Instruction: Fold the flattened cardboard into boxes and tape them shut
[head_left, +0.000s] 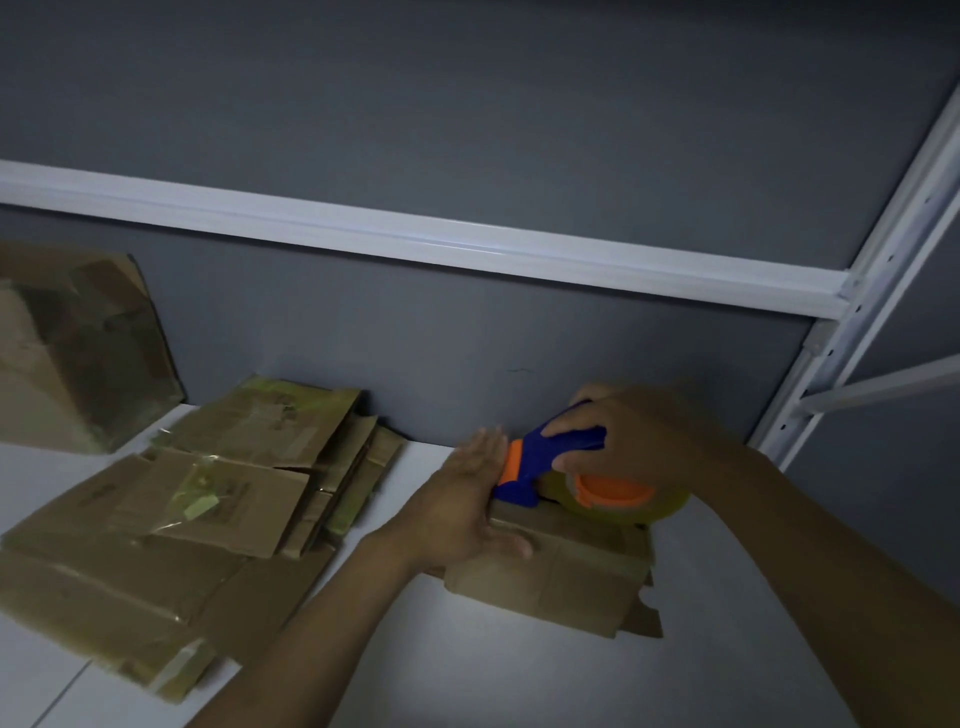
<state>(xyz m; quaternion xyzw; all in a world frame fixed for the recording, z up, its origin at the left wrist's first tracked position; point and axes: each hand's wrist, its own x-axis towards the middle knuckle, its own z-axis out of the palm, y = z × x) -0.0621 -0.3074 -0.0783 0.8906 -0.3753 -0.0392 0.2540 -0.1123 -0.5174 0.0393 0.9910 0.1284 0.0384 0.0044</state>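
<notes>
Right hand (639, 436) is gripping the tape dispenser (550, 462) atop the box (561, 571), left hand (467, 499) pressing flat-fingered on the box's left edge, flat cardboard stack (208, 493) lying left of the box; a straight pull along the seam is likely serving best.

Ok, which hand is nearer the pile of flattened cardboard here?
Left. The left hand lies flat on the box, just right of the pile of flattened cardboard; the right hand grips the tape dispenser farther right.
</notes>
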